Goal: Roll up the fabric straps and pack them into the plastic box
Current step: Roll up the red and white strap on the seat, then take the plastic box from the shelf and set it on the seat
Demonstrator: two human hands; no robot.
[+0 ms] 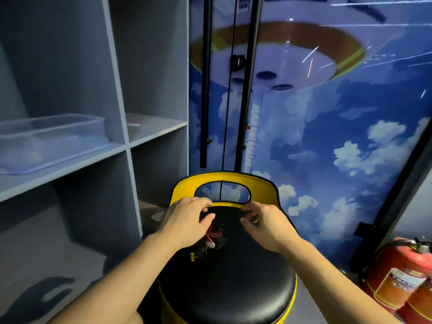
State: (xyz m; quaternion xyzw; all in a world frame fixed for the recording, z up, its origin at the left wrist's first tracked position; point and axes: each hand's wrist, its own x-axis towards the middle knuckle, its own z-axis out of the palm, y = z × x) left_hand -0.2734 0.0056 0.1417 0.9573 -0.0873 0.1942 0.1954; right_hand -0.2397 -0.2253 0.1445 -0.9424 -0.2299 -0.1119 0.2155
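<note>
A dark bundle of fabric straps (211, 239) with red stitching lies at lower centre on a black stool seat (229, 288), under our left hand (184, 220), whose curled fingers hover over it; whether they grip it we cannot tell. Our right hand (266, 224) hovers just beside, fingers bent, holding nothing we can see. The clear plastic box (50, 142) waits on a grey shelf (70, 169) at middle left, well apart. We judge a loose roll could unwind on the carry across
</note>
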